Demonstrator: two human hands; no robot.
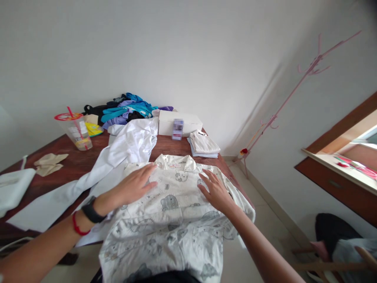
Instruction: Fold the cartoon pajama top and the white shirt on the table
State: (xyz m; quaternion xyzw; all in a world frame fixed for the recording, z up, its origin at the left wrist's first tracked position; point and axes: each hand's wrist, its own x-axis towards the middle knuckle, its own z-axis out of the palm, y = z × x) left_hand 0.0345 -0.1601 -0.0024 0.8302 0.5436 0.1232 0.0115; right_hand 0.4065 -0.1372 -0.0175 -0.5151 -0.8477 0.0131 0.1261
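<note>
A white collared shirt with grey cartoon-cat prints lies spread over the table's front edge, its collar pointing away from me and its lower part hanging toward me. My left hand rests flat on its left shoulder area, fingers apart. On the right shoulder area lies my right hand, its fingers also spread. Neither hand grips the cloth. Beside and partly under the printed shirt, a plain white garment stretches out to the left.
Folded clothes sit near a white box. Behind are piled coloured clothes. A plastic cup with straw, beige cloth and white case stand left. A pink coat rack leans right.
</note>
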